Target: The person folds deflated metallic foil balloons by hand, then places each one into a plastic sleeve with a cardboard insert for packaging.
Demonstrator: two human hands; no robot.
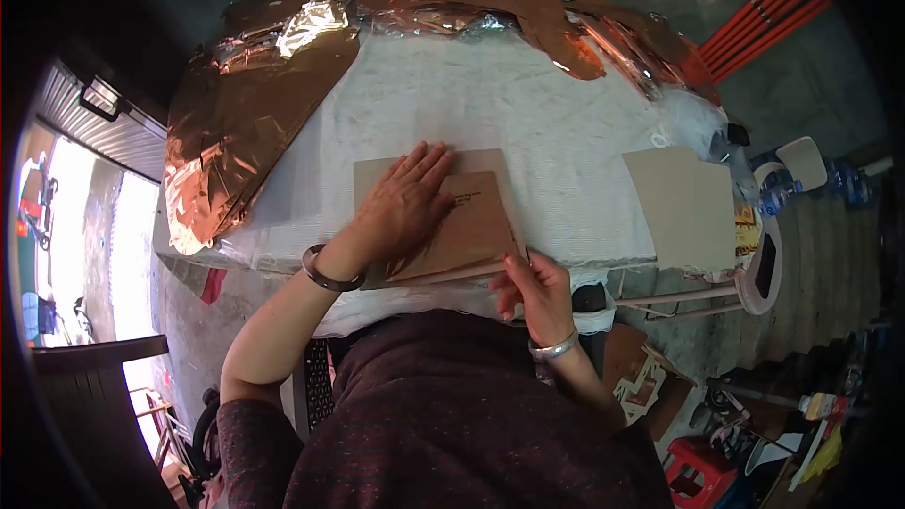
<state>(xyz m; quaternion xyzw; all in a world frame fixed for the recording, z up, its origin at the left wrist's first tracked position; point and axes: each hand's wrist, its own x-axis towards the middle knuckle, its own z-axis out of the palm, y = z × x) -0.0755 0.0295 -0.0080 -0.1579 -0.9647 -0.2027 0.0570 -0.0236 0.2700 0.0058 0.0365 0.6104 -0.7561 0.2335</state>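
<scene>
A brown sheet (471, 226) with a few lines of small dark print lies on a grey cardboard piece (372, 174) near the table's front edge. My left hand (405, 203) rests flat on the sheet's left part, fingers stretched toward the far edge and covering some of it. At the near right corner is my right hand (539, 297), its fingers curled and its thumb against the corner. Whether it grips the cardboard's edge or a small thing is hidden.
Shiny copper-coloured foil sheets (273, 104) lie along the left and far sides of the white-covered table (434, 85). Another grey cardboard piece (683, 207) sits at the right, beside clear plastic (693, 118). A red stool (702, 471) stands on the floor, lower right.
</scene>
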